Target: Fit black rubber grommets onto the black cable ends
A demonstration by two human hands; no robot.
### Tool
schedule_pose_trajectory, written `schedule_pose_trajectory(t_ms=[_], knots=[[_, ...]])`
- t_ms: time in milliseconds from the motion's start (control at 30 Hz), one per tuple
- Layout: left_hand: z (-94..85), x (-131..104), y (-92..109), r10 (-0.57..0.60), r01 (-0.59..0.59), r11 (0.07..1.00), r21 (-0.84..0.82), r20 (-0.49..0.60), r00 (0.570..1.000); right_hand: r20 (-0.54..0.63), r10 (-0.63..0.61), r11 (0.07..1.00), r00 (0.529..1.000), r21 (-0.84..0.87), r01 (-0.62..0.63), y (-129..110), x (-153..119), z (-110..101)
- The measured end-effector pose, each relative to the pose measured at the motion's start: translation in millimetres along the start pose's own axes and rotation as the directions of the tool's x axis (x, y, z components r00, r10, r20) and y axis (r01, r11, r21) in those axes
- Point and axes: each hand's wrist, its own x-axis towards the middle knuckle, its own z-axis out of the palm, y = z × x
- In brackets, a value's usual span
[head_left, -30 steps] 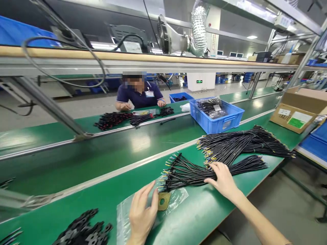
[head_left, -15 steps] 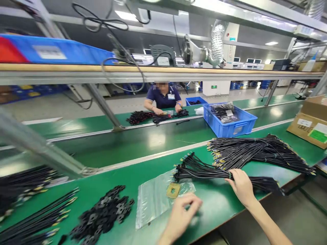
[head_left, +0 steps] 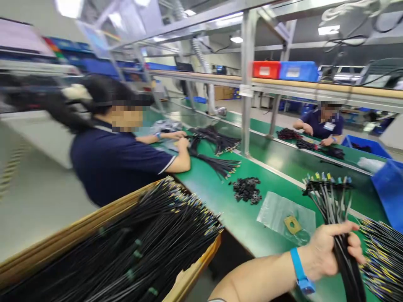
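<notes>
My left hand (head_left: 330, 251), with a blue watch (head_left: 302, 270) on its wrist, is closed around a bundle of black cables (head_left: 338, 209). The bundle stands nearly upright above the green bench, black fittings and yellow and blue tips at its top end. My right hand is out of view. Left of the bundle, a clear plastic bag (head_left: 272, 209) lies flat with a yellowish square piece with a hole (head_left: 292, 225) on it. Small black parts (head_left: 247, 189) form a pile beyond the bag. More cables with coloured ends (head_left: 382, 260) lie at the right edge.
An open cardboard box (head_left: 201, 268) full of black cables stands at the lower left. A co-worker (head_left: 119, 163) sits at the left, hands on cables (head_left: 214, 140). Another person (head_left: 324, 123) works across the bench. A metal post (head_left: 247, 84) and blue bin (head_left: 390, 188) stand nearby.
The view has swung left, bringing the box and the nearer co-worker into sight. The cable bundle has been lifted upright and is now in my left hand; my right hand has left the view.
</notes>
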Motion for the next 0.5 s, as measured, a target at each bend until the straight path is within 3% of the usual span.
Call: schedule_pose_trajectory(t_ms=[100, 167, 267, 300, 367, 400, 433, 500], knots=[[31.6, -37, 23, 0.131, -0.156, 0.977, 0.144, 0.165, 0.978, 0.06, -0.109, 0.991, 0.992, 0.088, 0.103, -36, 34, 50], [52.6, -68, 41, 0.234, -0.279, 0.944, 0.175, 0.238, 0.943, 0.065, -0.201, 0.965, 0.977, 0.186, 0.186, -63, 45, 70], [76.1, -114, 65, 0.445, -0.497, 0.849, 0.182, 0.263, 0.856, 0.133, -0.303, 0.931, 0.944, 0.251, 0.264, -109, 55, 79], [80.9, -128, 71, 0.523, -0.572, 0.796, 0.198, 0.251, 0.815, 0.196, -0.389, 0.898, 0.9, 0.3, 0.323, -125, 57, 78], [85.8, -154, 78, 0.701, -0.723, 0.64, 0.26, 0.189, 0.688, 0.241, -0.534, 0.809, 0.811, 0.425, 0.406, -152, 57, 70], [86.2, -165, 80, 0.791, -0.788, 0.536, 0.302, 0.146, 0.594, 0.239, -0.576, 0.775, 0.782, 0.465, 0.428, -161, 53, 64], [85.2, -176, 81, 0.873, -0.838, 0.419, 0.351, 0.099, 0.478, 0.234, -0.606, 0.747, 0.76, 0.496, 0.443, -165, 45, 56], [80.0, -192, 82, 0.979, -0.877, 0.176, 0.447, 0.009, 0.201, 0.231, -0.653, 0.698, 0.721, 0.553, 0.455, -161, 22, 39]])
